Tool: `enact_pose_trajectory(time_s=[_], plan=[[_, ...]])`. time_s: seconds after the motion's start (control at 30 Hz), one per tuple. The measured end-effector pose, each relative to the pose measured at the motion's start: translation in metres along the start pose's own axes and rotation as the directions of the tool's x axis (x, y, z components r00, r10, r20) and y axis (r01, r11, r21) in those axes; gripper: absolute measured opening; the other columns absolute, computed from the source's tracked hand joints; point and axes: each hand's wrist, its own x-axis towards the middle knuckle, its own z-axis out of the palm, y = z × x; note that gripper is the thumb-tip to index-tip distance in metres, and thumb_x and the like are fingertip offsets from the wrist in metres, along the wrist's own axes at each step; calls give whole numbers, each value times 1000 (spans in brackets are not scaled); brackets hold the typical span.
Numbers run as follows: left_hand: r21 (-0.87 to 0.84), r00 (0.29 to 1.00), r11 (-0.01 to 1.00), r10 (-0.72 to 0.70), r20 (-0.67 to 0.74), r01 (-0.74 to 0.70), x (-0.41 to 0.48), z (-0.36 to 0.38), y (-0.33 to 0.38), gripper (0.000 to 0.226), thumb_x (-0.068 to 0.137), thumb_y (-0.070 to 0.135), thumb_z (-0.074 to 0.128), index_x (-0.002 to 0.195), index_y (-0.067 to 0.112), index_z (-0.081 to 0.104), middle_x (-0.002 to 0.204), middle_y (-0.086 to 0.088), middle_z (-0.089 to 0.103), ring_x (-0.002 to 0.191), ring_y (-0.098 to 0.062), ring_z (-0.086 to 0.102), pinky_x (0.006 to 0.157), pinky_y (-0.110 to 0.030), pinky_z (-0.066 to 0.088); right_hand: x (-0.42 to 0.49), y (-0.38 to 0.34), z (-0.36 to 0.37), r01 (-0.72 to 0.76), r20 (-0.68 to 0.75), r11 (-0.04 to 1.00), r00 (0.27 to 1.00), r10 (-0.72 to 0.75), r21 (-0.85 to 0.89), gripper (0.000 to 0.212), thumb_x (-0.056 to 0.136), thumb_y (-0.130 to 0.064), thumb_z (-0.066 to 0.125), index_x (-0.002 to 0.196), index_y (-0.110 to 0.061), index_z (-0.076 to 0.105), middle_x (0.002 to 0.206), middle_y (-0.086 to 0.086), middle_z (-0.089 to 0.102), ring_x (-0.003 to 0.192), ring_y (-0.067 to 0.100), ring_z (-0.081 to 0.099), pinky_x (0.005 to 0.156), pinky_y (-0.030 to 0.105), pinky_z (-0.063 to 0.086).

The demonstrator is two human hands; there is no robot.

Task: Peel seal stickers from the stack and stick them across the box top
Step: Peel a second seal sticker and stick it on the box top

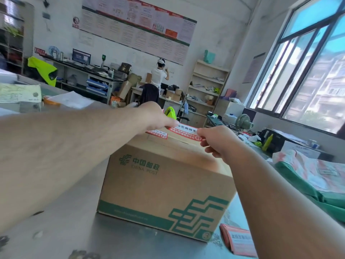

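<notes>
The box sits mid-frame on the table. At its top's far edge the 1st sticker lies left, the 2nd sticker right, pinched between left hand and right hand. The sticker stack lies lower right.

A grey table fills the foreground. At its far left lie a roll of orange tape and, just beside it, a white sheet of paper. Green and white sacks are piled at the right. Behind them stands a yellow-green bottle, with a small fan to its left. A wooden shelf holds loose papers against the back wall. A person in a white top stands near it, facing away. A monitor sits on a long bench, a yellow-green vest hangs at its left end, and a wide poster covers the wall above. A large window takes up the right side.
</notes>
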Motion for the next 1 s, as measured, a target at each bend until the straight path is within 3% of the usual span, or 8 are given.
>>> enact_pose_trajectory(time_s=[0.07, 0.27, 0.4, 0.5, 0.67, 0.83, 0.9, 1.0], plan=[[88, 1000, 996, 8, 22, -10, 14, 7, -4, 58, 76, 54, 75, 107, 8, 59, 96, -5, 55, 81, -19, 52, 74, -32, 41, 13, 3, 7, 24, -19, 994, 999, -26, -108, 21, 92, -29, 60, 80, -13, 64, 72, 3, 59, 59, 16, 51, 51, 24, 39], [263, 998, 965, 9, 62, -25, 43, 19, -4, 52, 78, 52, 73, 89, 4, 58, 82, -5, 52, 71, -20, 50, 58, -28, 36, 31, 2, 20, 49, -71, 884, 993, -93, -466, 33, 98, -25, 54, 68, -11, 52, 74, 4, 54, 64, 19, 52, 53, 25, 40], [331, 993, 941, 38, 110, -73, 49, 25, -3, 49, 82, 52, 70, 96, 6, 61, 97, -3, 54, 76, -18, 54, 57, -27, 38, 38, 3, 20, 32, -85, 867, 993, -85, -498, 34, 97, -26, 56, 68, -11, 51, 70, 3, 52, 60, 15, 47, 49, 25, 34], [341, 991, 936, 49, 125, -89, 54, 31, -3, 34, 85, 43, 70, 82, 11, 58, 90, -3, 53, 64, -14, 50, 50, -22, 35, 42, 5, 22, 13, -87, 845, 994, -70, -534, 34, 97, -29, 56, 68, -11, 51, 70, 2, 52, 60, 15, 47, 47, 26, 32], [391, 988, 913, 67, 138, -116, 52, 29, -3, 47, 85, 52, 67, 98, 7, 61, 92, -2, 45, 75, -19, 47, 59, -25, 35, 45, 7, 25, 24, -96, 826, 991, -94, -562, 38, 97, -33, 57, 67, -11, 48, 69, 2, 51, 58, 15, 46, 46, 26, 30], [444, 984, 885, 72, 163, -139, 53, 32, -3, 42, 88, 52, 62, 81, 11, 55, 79, -3, 45, 69, -18, 46, 55, -25, 34, 44, 11, 28, 32, -108, 813, 987, -116, -582, 42, 97, -38, 56, 67, -11, 46, 67, 3, 48, 56, 15, 44, 44, 26, 28], [463, 982, 873, 81, 171, -152, 51, 33, -1, 42, 89, 51, 62, 90, 10, 60, 87, -4, 49, 76, -19, 51, 60, -26, 38, 42, 13, 29, 48, -107, 817, 985, -133, -575, 40, 97, -35, 56, 67, -10, 47, 67, 3, 49, 57, 14, 44, 44, 25, 27], [497, 979, 852, 80, 189, -166, 47, 32, 1, 50, 87, 55, 62, 93, 6, 61, 80, -4, 53, 73, -20, 52, 56, -27, 37, 37, 13, 28, 72, -91, 797, 983, -157, -599, 40, 98, -33, 55, 66, -11, 46, 68, 2, 47, 58, 13, 42, 45, 25, 27]])
